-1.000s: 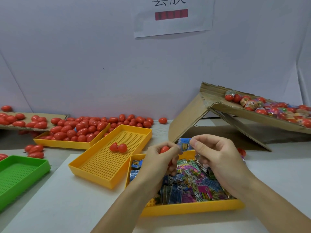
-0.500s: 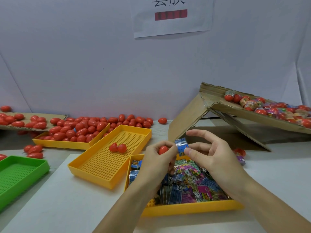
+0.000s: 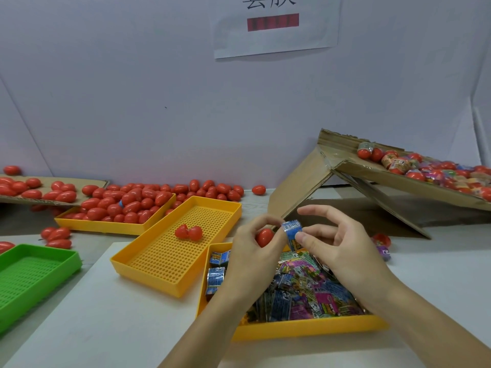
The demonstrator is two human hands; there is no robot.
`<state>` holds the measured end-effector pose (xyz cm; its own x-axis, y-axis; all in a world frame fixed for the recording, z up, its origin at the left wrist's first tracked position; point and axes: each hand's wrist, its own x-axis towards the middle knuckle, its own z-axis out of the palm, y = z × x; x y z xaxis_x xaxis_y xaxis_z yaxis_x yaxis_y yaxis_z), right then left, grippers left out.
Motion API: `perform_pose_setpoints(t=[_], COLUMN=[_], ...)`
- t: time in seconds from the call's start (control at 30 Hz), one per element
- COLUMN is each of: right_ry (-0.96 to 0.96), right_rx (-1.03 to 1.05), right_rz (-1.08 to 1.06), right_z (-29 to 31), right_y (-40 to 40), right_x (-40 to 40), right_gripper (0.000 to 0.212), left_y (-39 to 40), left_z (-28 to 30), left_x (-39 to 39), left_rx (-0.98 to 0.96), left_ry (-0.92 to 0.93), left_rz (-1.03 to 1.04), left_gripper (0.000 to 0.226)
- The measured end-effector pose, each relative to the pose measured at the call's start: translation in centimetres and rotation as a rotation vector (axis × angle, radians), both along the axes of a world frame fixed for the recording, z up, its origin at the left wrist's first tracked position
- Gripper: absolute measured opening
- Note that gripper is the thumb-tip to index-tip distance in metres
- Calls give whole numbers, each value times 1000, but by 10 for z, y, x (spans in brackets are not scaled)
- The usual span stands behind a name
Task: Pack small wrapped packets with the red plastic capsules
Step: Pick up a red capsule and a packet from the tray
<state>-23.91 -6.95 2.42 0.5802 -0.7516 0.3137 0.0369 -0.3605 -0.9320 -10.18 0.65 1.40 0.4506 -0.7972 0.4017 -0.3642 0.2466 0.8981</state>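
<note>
My left hand [image 3: 252, 251] grips a red capsule [image 3: 264, 237] above the near yellow tray [image 3: 305, 328], which is full of small wrapped packets [image 3: 305, 288]. My right hand [image 3: 342, 248] pinches a blue wrapped packet [image 3: 291, 229] between thumb and fingers, right beside the capsule and touching the left hand's fingertips. An opened red capsule [image 3: 188, 232], its two halves side by side, lies in the middle yellow perforated tray [image 3: 170, 261].
A far yellow tray [image 3: 106, 224] heaped with red capsules stands at the back left, with loose capsules along the wall. A green tray [image 3: 32, 274] sits at the left. A tilted cardboard box [image 3: 372, 179] at the right holds wrapped capsules.
My right hand lifted the blue packet from over the tray up to the capsule in my left hand, and its other fingers spread. The left hand barely moved.
</note>
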Motion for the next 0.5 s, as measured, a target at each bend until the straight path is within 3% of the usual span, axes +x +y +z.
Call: perform_pose_setpoints(t=[0.17,0.37,0.5], right_ry=[27,4,-26], right_rx=[38,193,289], right_rz=[-8,-25,39], right_z=[2,-3,-1], right_y=[2,-3,-3], right_x=[-1,1,1], right_gripper=[37,9,22], left_y=[-1,-2,-2], left_z=[-1,-2,-1], left_x=[1,1,2], left_rx=[-11,-26,-16], left_ry=[9,-32,-34], left_rz=[83,108,106], left_gripper=[14,15,13])
